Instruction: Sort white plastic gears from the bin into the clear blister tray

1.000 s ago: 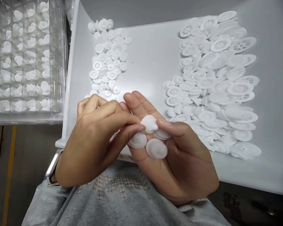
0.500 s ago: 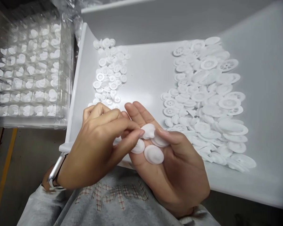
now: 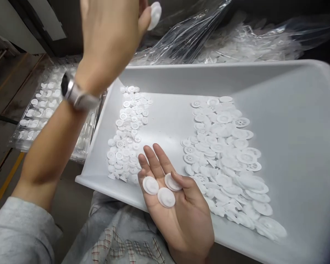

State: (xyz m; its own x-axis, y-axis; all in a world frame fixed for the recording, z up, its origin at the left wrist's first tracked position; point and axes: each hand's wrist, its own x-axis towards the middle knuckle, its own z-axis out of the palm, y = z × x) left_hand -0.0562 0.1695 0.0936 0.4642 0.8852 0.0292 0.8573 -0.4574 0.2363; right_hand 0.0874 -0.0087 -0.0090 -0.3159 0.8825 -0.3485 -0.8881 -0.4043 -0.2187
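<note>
My left hand (image 3: pixel 110 33) is raised high at the top of the view, fingers pinched on one white plastic gear (image 3: pixel 154 14). A watch (image 3: pixel 74 93) sits on that wrist. My right hand (image 3: pixel 173 205) lies palm up over the near edge of the grey tray (image 3: pixel 305 121), fingers stretched out, with three white gears (image 3: pixel 161 189) resting on the palm and the thumb laid on one of them. A heap of small white gears (image 3: pixel 128 135) lies on the tray's left side. A heap of larger white gears (image 3: pixel 228 161) covers the tray's right side.
A clear plastic compartment tray (image 3: pixel 44 110) filled with white parts stands left of the grey tray. Clear plastic bags (image 3: pixel 209 36) holding more white parts lie behind it. My grey sleeve and shirt fill the bottom of the view.
My left hand has lifted away from the right palm, up to the top of the view, taking one gear with it. The camera has tilted up, showing the bags behind the tray.
</note>
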